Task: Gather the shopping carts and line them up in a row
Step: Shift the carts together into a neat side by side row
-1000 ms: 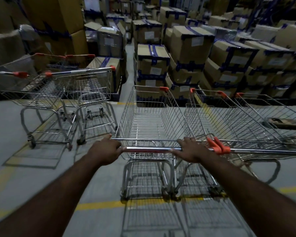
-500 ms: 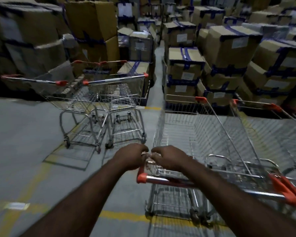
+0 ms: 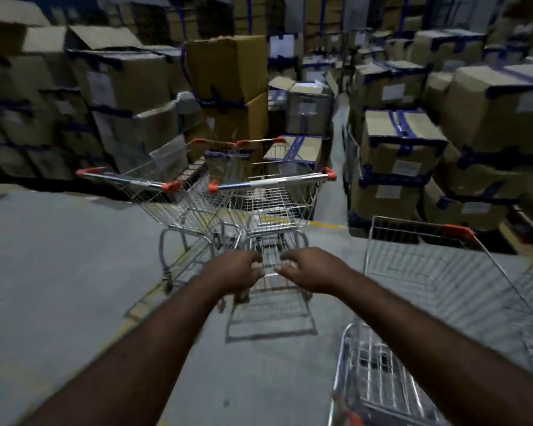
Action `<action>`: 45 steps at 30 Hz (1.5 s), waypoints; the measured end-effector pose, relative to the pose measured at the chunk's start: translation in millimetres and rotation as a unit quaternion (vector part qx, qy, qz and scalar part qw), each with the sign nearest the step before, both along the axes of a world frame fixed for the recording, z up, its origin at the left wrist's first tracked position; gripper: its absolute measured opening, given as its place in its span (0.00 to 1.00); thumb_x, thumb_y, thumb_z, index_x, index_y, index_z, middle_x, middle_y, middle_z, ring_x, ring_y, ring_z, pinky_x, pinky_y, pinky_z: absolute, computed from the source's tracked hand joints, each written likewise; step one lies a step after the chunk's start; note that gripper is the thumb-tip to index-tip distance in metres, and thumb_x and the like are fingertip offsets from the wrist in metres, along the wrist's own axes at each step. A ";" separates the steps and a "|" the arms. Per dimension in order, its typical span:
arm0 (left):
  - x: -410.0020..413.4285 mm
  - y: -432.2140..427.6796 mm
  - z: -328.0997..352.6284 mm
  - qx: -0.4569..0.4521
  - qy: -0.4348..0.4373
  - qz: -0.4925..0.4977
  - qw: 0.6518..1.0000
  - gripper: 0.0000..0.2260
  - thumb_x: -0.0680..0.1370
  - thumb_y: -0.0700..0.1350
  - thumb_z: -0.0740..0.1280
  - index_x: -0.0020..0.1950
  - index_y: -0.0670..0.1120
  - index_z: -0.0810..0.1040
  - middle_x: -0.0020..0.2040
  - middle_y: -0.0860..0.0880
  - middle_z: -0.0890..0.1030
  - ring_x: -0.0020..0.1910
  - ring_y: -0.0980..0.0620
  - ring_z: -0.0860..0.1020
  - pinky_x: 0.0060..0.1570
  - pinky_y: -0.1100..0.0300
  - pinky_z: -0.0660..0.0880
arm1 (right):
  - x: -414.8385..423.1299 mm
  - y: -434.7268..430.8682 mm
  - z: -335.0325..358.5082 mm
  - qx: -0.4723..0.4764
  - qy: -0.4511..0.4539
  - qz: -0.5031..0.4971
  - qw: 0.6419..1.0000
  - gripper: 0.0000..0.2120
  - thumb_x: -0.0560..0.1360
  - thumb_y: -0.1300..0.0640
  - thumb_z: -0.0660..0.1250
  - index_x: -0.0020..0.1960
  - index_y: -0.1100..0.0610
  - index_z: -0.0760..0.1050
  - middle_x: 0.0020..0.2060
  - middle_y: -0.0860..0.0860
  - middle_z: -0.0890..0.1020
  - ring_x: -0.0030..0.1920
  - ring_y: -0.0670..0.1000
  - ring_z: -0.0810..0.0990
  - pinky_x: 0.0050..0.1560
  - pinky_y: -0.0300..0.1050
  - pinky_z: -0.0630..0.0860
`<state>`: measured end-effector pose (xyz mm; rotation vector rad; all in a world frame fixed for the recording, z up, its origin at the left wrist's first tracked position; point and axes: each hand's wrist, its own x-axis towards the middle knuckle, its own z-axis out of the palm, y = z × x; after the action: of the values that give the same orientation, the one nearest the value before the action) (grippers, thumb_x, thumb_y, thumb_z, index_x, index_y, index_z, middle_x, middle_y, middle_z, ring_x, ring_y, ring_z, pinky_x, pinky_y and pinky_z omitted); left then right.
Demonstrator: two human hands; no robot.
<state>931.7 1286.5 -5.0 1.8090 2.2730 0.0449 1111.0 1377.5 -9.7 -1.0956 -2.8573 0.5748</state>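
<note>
Two shopping carts (image 3: 274,204) are standing ahead, a third cart (image 3: 413,265) at right; left hand (image 3: 234,272) and right hand (image 3: 311,272) are hovering, loosely curled, empty.

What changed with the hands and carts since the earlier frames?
Both hands let go of the cart handle they gripped a second ago. The left hand and right hand now reach forward, holding nothing, toward two parked carts. The released cart now lies to the right in view. The parked carts and stacked boxes stayed put.
</note>
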 end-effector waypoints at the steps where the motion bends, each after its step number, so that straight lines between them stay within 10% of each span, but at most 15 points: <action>1: -16.0 11.3 4.4 0.010 0.000 -0.003 1.000 0.20 0.79 0.59 0.64 0.69 0.54 0.75 0.65 0.47 0.79 0.63 0.46 0.77 0.59 0.51 0.75 | -16.1 10.9 3.7 0.012 0.002 -0.006 1.000 0.25 0.80 0.36 0.59 0.71 0.49 0.73 0.67 0.51 0.78 0.66 0.54 0.76 0.62 0.50 0.73; 15: -187.1 137.1 38.7 0.051 -0.039 -0.058 0.996 0.24 0.81 0.57 0.64 0.74 0.49 0.69 0.69 0.45 0.76 0.63 0.47 0.77 0.62 0.48 0.74 | -171.5 104.6 40.1 0.060 0.012 -0.090 0.994 0.29 0.80 0.38 0.61 0.75 0.52 0.67 0.73 0.50 0.71 0.72 0.52 0.69 0.67 0.49 0.70; 20: -209.1 197.3 20.0 0.038 -0.043 -0.061 0.996 0.23 0.81 0.60 0.62 0.74 0.55 0.68 0.57 0.50 0.84 0.37 0.60 0.78 0.76 0.43 0.55 | -183.1 161.0 37.5 0.056 0.008 -0.121 0.991 0.28 0.80 0.38 0.62 0.75 0.51 0.68 0.74 0.50 0.71 0.72 0.52 0.69 0.67 0.52 0.70; 23: -221.2 237.8 12.5 0.034 -0.048 -0.043 0.997 0.20 0.80 0.59 0.64 0.71 0.56 0.71 0.61 0.49 0.82 0.53 0.51 0.81 0.69 0.48 0.66 | -195.3 215.0 28.7 0.057 -0.006 -0.124 0.991 0.24 0.79 0.38 0.63 0.69 0.51 0.74 0.64 0.52 0.78 0.63 0.53 0.76 0.61 0.54 0.75; 27: -240.1 298.0 -11.4 0.025 -0.048 -0.012 0.998 0.18 0.80 0.59 0.63 0.65 0.51 0.75 0.56 0.48 0.82 0.49 0.47 0.81 0.60 0.46 0.75 | -212.0 296.3 9.0 0.061 -0.022 -0.122 0.990 0.23 0.79 0.38 0.63 0.65 0.53 0.75 0.60 0.53 0.79 0.60 0.54 0.77 0.58 0.55 0.76; 32: -251.1 359.8 -51.3 -0.006 -0.059 0.024 0.998 0.21 0.80 0.64 0.60 0.61 0.50 0.78 0.56 0.46 0.82 0.55 0.45 0.79 0.53 0.53 0.74 | -203.6 386.5 -28.9 -0.002 -0.098 -0.141 0.985 0.30 0.79 0.33 0.57 0.71 0.53 0.73 0.68 0.56 0.77 0.67 0.57 0.74 0.65 0.58 0.71; 39: -238.7 388.3 -76.7 -0.036 -0.037 0.018 0.998 0.27 0.84 0.61 0.43 0.59 0.50 0.78 0.60 0.40 0.81 0.60 0.40 0.78 0.59 0.51 0.72 | -171.3 441.2 -51.4 0.033 -0.191 -0.166 0.967 0.43 0.69 0.20 0.38 0.45 0.48 0.81 0.49 0.52 0.83 0.54 0.54 0.80 0.58 0.53 0.73; 45: -244.0 386.1 -76.3 -0.048 -0.017 0.015 0.999 0.31 0.82 0.65 0.41 0.53 0.52 0.80 0.54 0.44 0.82 0.58 0.43 0.78 0.54 0.51 0.69 | -173.4 435.7 -56.0 0.040 -0.212 -0.178 0.960 0.46 0.72 0.21 0.40 0.53 0.52 0.84 0.56 0.55 0.83 0.58 0.56 0.79 0.59 0.54 0.71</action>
<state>687.7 1672.6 -81.3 1.7135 2.2397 -0.0285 937.6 1813.2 -65.7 -1.8579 -2.8517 0.2201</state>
